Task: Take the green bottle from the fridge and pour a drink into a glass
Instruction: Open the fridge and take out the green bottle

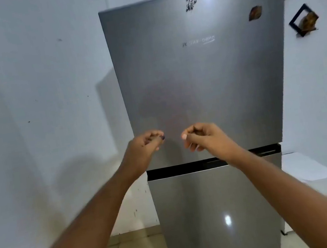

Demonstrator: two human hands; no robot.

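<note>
Green bottle isn't showing anywhere; judging by the task, it's presumably waiting inside the fridge [200, 78], both doors closed. No glass in view either. You're standing square to the steel two-door unit, both arms reaching toward the lower part of the upper door [203, 69]. Your left hand [142, 146] is curling loosely, grip drawn together on nothing; your right hand [201, 137] is doing likewise, fingers [190, 146] tucked in, empty. Can't tell whether either is touching the door or hanging just in front. Step in hand: approaching the fridge, pre-opening. Next move is likely calling for fingers hooking into the dark recess [177, 170] between upper and lower door [216, 212], then pulling whichever door hides the bottle. White wall [35, 102] at left, small framed pieces [304, 20] at right, white box [309, 171] beside the unit.
</note>
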